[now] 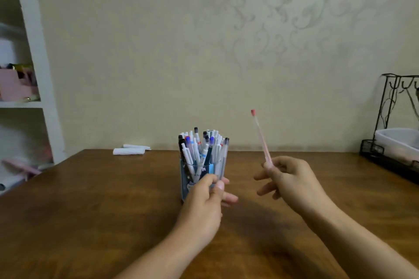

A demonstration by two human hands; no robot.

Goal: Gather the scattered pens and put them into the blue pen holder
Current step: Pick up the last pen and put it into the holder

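My left hand (205, 197) is wrapped around the blue pen holder (187, 184), fingers curled on its front, steadying it on the wooden table (102, 199). It's crammed with pens (201, 147). To the holder's right, my right hand (292, 179) pinches a red-capped pen (260, 136), raised and tilted, other fingers loosely spread.

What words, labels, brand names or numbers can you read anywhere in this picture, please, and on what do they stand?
None can be read.
Blue pen holder: pale printed figures on its side, too blurred to tell whether they are letters.
Pens in the holder: dark marks on some barrels, too small to read.
Red-capped pen in the right hand: no print shows.
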